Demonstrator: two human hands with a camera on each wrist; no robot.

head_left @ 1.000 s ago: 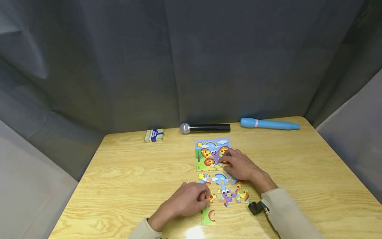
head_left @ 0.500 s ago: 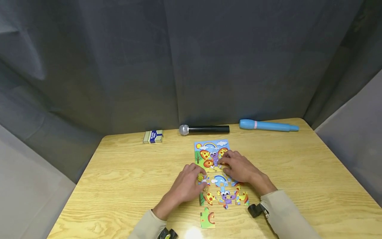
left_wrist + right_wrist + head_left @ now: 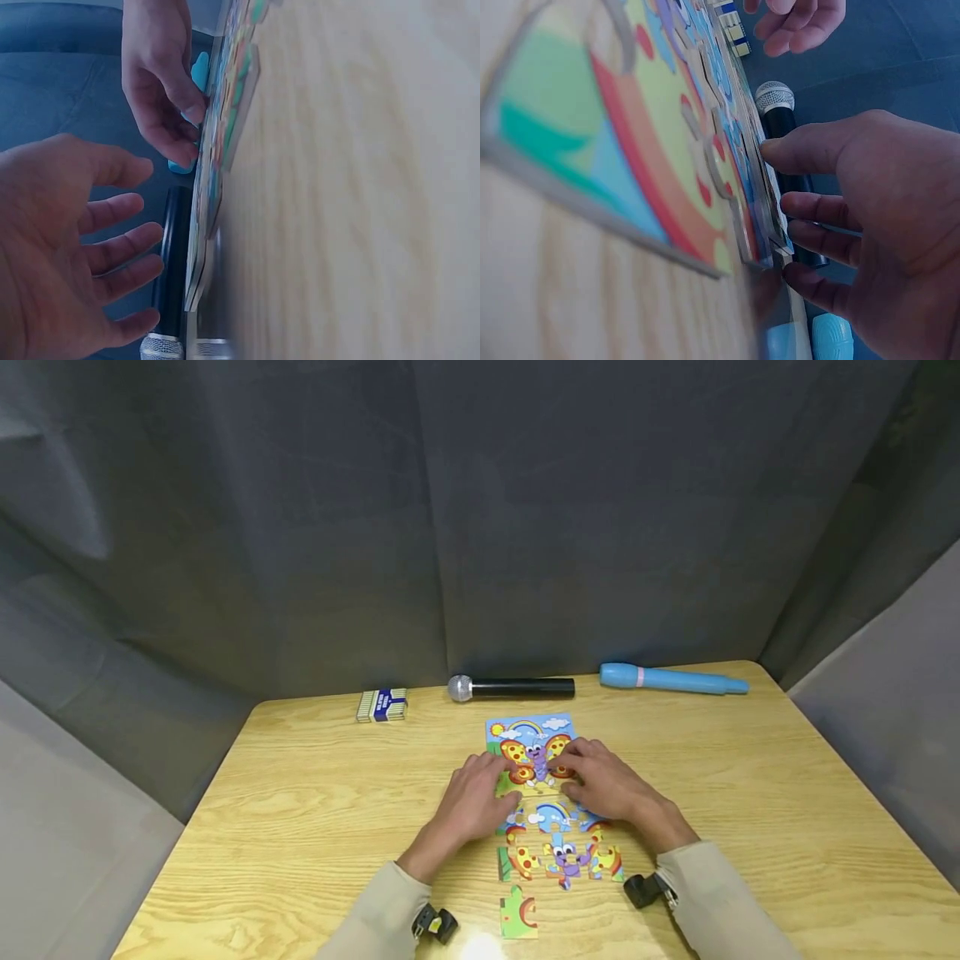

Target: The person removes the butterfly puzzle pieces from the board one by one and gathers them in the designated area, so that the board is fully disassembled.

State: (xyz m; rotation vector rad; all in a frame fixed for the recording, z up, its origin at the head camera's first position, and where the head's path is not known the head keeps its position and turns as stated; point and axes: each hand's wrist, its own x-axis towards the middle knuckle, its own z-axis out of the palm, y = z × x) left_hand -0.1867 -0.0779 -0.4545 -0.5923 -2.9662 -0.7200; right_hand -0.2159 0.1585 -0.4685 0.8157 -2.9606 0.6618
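A picture board with a butterfly scene lies on the wooden table. My left hand hovers over its left side, fingers loosely bent and apart, holding nothing in the left wrist view. On the lower right of the board rests my right hand, its fingertips at the surface; the right wrist view shows its fingers spread and fairly straight. Nearer the person lie jigsaw pieces: a rainbow piece, a purple butterfly-body piece, wing pieces and a green piece. The left hand partly covers a sun-corner piece.
Along the back edge lie a black microphone with a silver head and a blue microphone-shaped toy. A banded bundle of pale sticks sits to their left. Dark curtain hangs behind the table.
My left hand has moved away from me, from the lower left pieces up past the sun piece to the board's left side. The right hand has stayed in place on the board.
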